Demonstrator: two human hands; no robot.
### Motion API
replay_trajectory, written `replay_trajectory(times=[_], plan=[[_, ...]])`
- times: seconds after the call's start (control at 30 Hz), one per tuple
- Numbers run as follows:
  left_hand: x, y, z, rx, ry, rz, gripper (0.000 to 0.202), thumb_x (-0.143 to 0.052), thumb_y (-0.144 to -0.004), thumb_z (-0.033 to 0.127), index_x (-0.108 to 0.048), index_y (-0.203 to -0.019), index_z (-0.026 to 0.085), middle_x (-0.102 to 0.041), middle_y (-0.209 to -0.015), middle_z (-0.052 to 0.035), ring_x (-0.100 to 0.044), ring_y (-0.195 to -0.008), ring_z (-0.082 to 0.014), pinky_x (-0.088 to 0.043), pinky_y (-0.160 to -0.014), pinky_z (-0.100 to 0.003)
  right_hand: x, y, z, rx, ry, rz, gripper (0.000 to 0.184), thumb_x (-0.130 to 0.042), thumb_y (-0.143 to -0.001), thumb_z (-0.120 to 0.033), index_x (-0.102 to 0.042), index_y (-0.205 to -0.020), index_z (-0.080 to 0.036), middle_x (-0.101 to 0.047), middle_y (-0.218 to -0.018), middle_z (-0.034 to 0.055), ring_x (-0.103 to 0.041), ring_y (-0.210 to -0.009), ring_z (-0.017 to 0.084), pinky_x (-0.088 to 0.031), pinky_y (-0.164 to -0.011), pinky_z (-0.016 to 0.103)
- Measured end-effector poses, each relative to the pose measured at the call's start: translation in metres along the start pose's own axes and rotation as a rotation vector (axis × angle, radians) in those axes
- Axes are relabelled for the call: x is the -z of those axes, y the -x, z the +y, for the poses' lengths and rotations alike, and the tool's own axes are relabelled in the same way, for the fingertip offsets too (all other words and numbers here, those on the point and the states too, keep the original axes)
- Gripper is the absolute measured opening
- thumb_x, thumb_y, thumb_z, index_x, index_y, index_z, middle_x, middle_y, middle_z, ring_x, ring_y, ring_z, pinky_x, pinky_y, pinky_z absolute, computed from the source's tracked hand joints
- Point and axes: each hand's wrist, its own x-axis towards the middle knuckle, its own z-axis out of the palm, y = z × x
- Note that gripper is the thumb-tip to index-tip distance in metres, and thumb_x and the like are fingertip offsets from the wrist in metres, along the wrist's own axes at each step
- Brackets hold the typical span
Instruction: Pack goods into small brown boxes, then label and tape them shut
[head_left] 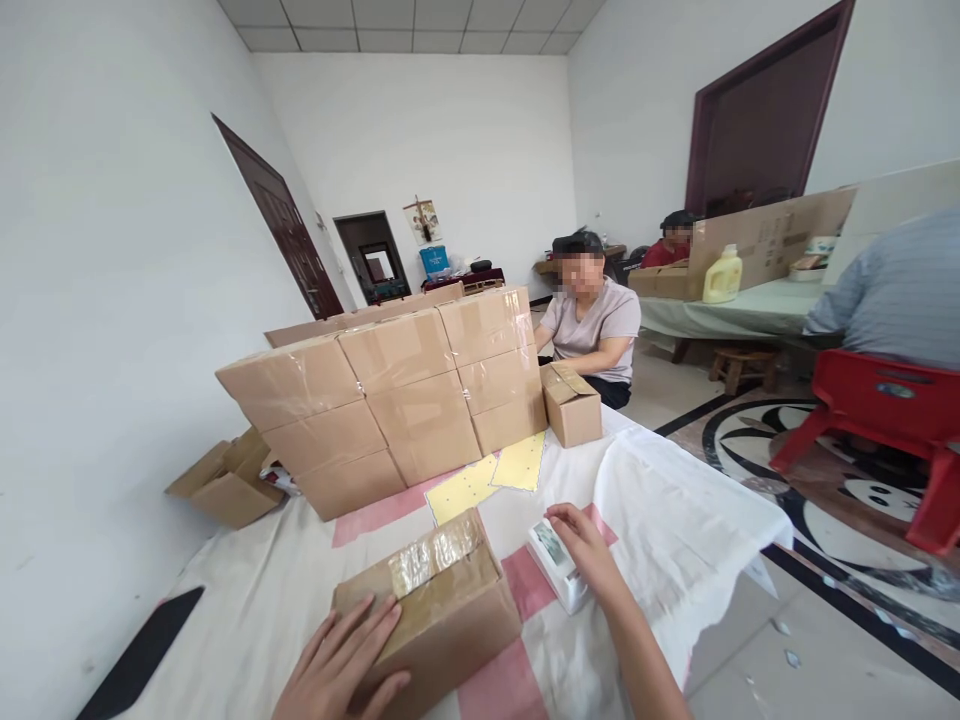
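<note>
My left hand lies with fingers spread on the top and near side of a taped cardboard box. Clear, shiny tape runs over the box's top flaps. To its right, my right hand is bent over a small white box with a greenish picture on its upper face. The fingers of that hand are close together along the white box's right side, and the thumb is hidden. Behind the cardboard box, yellow sheets with small marks lie on the cloth.
A cardboard divider stands across the table, with a smaller carton at its right end. An open carton sits left, near a black flat object. Beyond sits a person. A red chair stands at right.
</note>
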Motion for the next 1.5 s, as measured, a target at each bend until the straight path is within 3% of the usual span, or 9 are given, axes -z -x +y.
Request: replay_trajectory(times=[0.23, 0.47, 0.63, 0.77, 1.0, 1.2, 1.4, 1.5], plan=[[-0.020, 0.012, -0.012, 0.096, 0.006, -0.051, 0.060, -0.059, -0.091, 0.063, -0.057, -0.139, 0.028, -0.071, -0.131, 0.0035, -0.069, -0.115, -0.0246, -0.053, -0.093, -0.039, 0.003, 0.005, -0.003, -0.014, 0.001, -0.016, 0.030, -0.063, -0.084, -0.049, -0.069, -0.092, -0.021, -0.072, -0.090, 0.0058, -0.068, -0.089, 0.027, -0.052, -0.084, 0.041], [-0.035, 0.013, -0.013, 0.198, 0.065, -0.042, 0.054, -0.059, -0.093, 0.059, -0.058, -0.136, 0.028, -0.071, -0.131, 0.0004, -0.067, -0.118, -0.0274, -0.046, -0.100, -0.042, 0.003, 0.019, -0.001, 0.037, 0.086, 0.051, 0.020, -0.062, -0.083, -0.041, -0.063, -0.086, -0.021, -0.067, -0.090, 0.0061, -0.065, -0.080, 0.025, -0.052, -0.075, 0.039], [-0.036, 0.016, -0.011, 0.202, 0.100, -0.036, 0.052, -0.060, -0.093, 0.055, -0.056, -0.138, 0.028, -0.071, -0.131, -0.0009, -0.067, -0.118, -0.0285, -0.043, -0.103, -0.044, 0.007, 0.025, 0.000, 0.100, 0.200, -0.013, 0.010, -0.061, -0.081, -0.028, -0.062, -0.089, -0.022, -0.063, -0.096, 0.0047, -0.063, -0.084, 0.022, -0.052, -0.079, 0.038], [-0.036, 0.019, -0.009, 0.225, 0.123, -0.025, 0.052, -0.062, -0.092, 0.052, -0.056, -0.138, 0.027, -0.072, -0.129, -0.0023, -0.067, -0.117, -0.0297, -0.042, -0.105, -0.046, 0.009, 0.027, -0.003, 0.058, 0.166, -0.054, 0.018, -0.057, -0.076, -0.021, -0.060, -0.093, -0.022, -0.063, -0.099, 0.0041, -0.064, -0.089, 0.022, -0.051, -0.083, 0.037], [-0.037, 0.019, -0.009, 0.205, 0.132, 0.011, 0.048, -0.062, -0.092, 0.050, -0.058, -0.135, 0.028, -0.074, -0.125, -0.0024, -0.069, -0.113, -0.0293, -0.043, -0.102, -0.045, 0.011, 0.027, 0.001, -0.020, 0.068, -0.019, 0.029, -0.059, -0.073, -0.024, -0.061, -0.101, -0.023, -0.065, -0.105, 0.0047, -0.066, -0.094, 0.024, -0.052, -0.085, 0.039], [-0.035, 0.017, -0.007, 0.195, 0.128, 0.038, 0.046, -0.060, -0.094, 0.050, -0.059, -0.133, 0.026, -0.075, -0.124, -0.0027, -0.070, -0.110, -0.0283, -0.043, -0.101, -0.044, 0.012, 0.027, 0.005, 0.034, 0.128, 0.016, 0.021, -0.059, -0.074, -0.023, -0.061, -0.095, -0.023, -0.064, -0.101, 0.0041, -0.064, -0.093, 0.024, -0.052, -0.086, 0.039], [-0.031, 0.013, -0.003, 0.255, 0.165, 0.020, 0.046, -0.059, -0.094, 0.054, -0.061, -0.130, 0.025, -0.075, -0.122, -0.0043, -0.069, -0.112, -0.0295, -0.041, -0.105, -0.045, 0.021, 0.034, -0.008, -0.005, 0.060, -0.079, 0.024, -0.052, -0.083, -0.035, -0.062, -0.101, -0.022, -0.064, -0.104, 0.0046, -0.063, -0.101, 0.025, -0.050, -0.091, 0.040], [-0.021, 0.007, -0.001, 0.280, 0.200, -0.024, 0.046, -0.058, -0.095, 0.054, -0.060, -0.131, 0.026, -0.075, -0.122, -0.0045, -0.068, -0.113, -0.0300, -0.041, -0.105, -0.045, 0.024, 0.033, -0.013, -0.014, 0.068, -0.093, 0.029, -0.058, -0.077, -0.034, -0.062, -0.104, -0.023, -0.064, -0.108, 0.0038, -0.062, -0.103, 0.024, -0.049, -0.093, 0.040]])
